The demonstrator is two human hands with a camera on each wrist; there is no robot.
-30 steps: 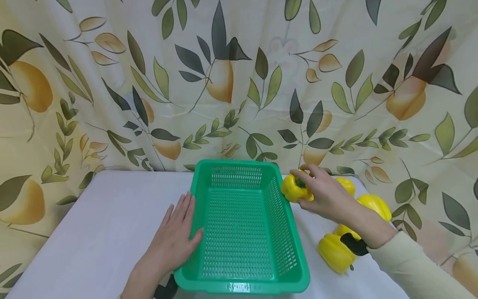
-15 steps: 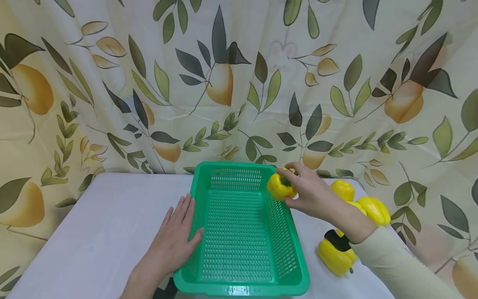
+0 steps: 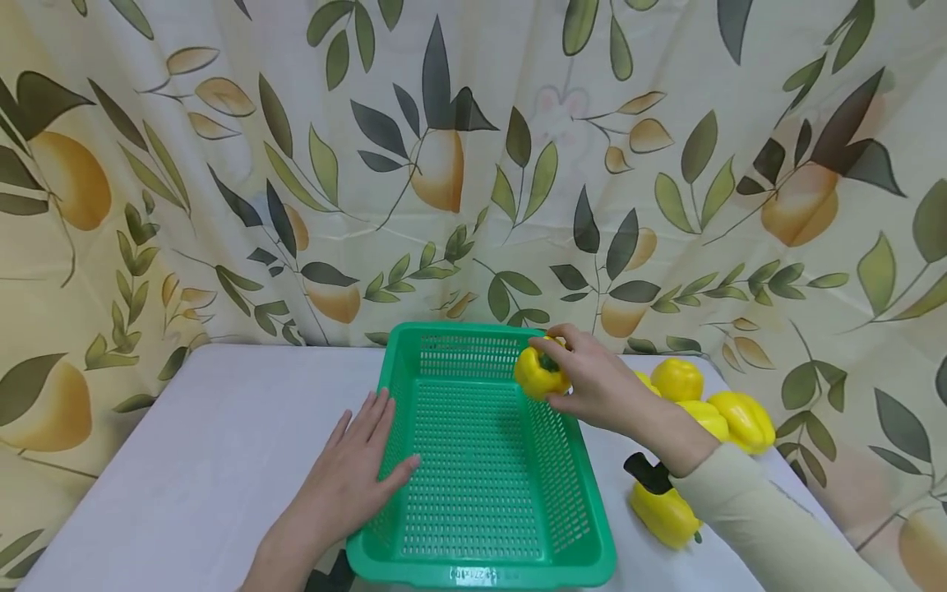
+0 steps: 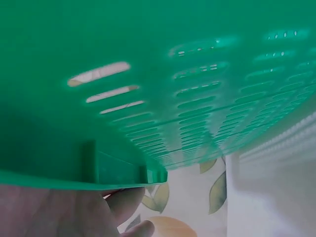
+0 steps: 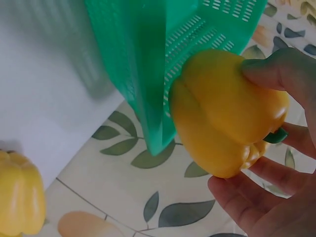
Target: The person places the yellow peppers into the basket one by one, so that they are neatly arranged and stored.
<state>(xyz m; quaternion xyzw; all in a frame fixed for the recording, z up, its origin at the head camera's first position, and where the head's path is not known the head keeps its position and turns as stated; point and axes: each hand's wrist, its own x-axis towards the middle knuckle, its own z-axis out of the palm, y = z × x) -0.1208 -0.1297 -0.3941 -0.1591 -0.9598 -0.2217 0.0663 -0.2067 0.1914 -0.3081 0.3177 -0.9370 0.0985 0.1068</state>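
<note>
My right hand grips a yellow bell pepper between thumb and fingertips, over the far right rim of a green plastic basket. In the right wrist view the held pepper shows its green stem turned toward the palm, with the basket wall just beside it. Fingers straight, my left hand rests on the basket's left rim, thumb reaching over the inner side. From the left wrist view, the hand lies along the rim, and the slotted outer wall fills most of the picture.
Right of the basket, several yellow bell peppers lie grouped on the white-covered table. One more pepper lies nearer, partly behind my right wrist's black strap. A leaf-and-fruit patterned curtain hangs behind the table.
My right hand has carried the pepper leftward, from outside the basket's right side to over its rim. My left hand has shifted very slightly right, its thumb further over the rim.
</note>
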